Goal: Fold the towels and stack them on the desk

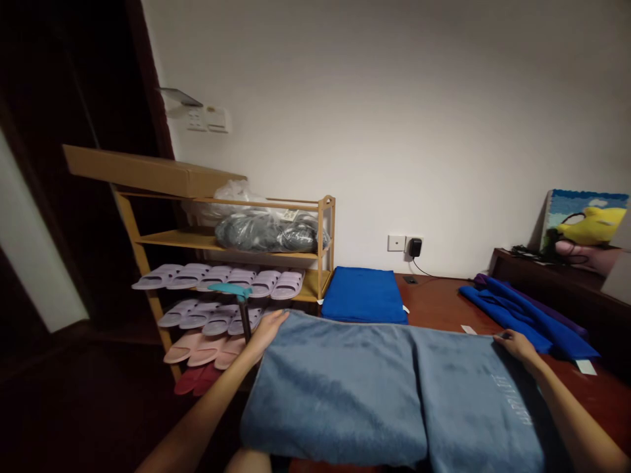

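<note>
A grey-blue towel (345,387) with lettering near its right end is stretched between my two hands. My left hand (270,332) pinches its far left corner. At the far right corner, my right hand (517,345) grips the edge with closed fingers. The towel's near part hangs over the front of the reddish-brown table (434,302). Just beyond the towel lies a folded bright blue cloth (365,293). Past my right hand, another blue cloth (532,315) lies loosely bunched, with a purple cloth (566,315) partly under it.
On the left, a wooden rack (325,246) holds several slippers (231,282) and plastic-wrapped grey items (266,230). A long cardboard box (148,172) rests on top. A black plug (415,247) sits in the wall socket. Plush toys (589,226) stand at the right.
</note>
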Demonstrator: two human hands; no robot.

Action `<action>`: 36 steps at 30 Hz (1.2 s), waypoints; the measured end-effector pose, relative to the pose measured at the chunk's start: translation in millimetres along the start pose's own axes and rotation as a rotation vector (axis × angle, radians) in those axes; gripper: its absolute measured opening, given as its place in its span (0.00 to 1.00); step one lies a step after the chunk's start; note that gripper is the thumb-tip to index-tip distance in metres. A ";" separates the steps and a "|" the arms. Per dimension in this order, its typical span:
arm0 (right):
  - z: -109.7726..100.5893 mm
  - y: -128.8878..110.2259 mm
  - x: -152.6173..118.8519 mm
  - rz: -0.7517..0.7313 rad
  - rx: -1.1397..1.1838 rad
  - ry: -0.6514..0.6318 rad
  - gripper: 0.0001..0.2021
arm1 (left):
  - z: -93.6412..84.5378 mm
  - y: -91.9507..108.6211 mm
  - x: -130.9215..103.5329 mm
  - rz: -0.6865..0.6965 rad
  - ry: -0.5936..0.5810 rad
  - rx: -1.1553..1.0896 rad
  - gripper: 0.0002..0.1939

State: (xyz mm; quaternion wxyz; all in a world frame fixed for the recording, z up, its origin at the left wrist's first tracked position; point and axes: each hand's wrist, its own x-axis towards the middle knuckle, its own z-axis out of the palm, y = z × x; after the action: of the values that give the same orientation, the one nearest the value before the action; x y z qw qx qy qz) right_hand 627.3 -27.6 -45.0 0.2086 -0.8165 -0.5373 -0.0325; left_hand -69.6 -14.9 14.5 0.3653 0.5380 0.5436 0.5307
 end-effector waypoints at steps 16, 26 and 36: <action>-8.0 -11.6 17.6 0.034 -0.124 0.030 0.30 | 32.6 -11.2 67.5 0.245 0.099 0.242 0.19; 6.0 -31.9 33.6 0.019 -0.174 0.029 0.28 | 40.7 -17.5 88.1 0.170 0.100 0.364 0.22; 18.1 -50.0 25.9 -0.130 -0.339 0.180 0.27 | 38.7 -12.4 79.3 0.071 0.101 0.550 0.09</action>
State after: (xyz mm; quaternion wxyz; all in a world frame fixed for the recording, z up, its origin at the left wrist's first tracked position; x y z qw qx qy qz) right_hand 590.6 18.3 -39.0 0.1128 -0.7973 -0.5549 -0.2089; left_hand -46.9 71.1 9.7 0.1592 0.6086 0.6655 0.4017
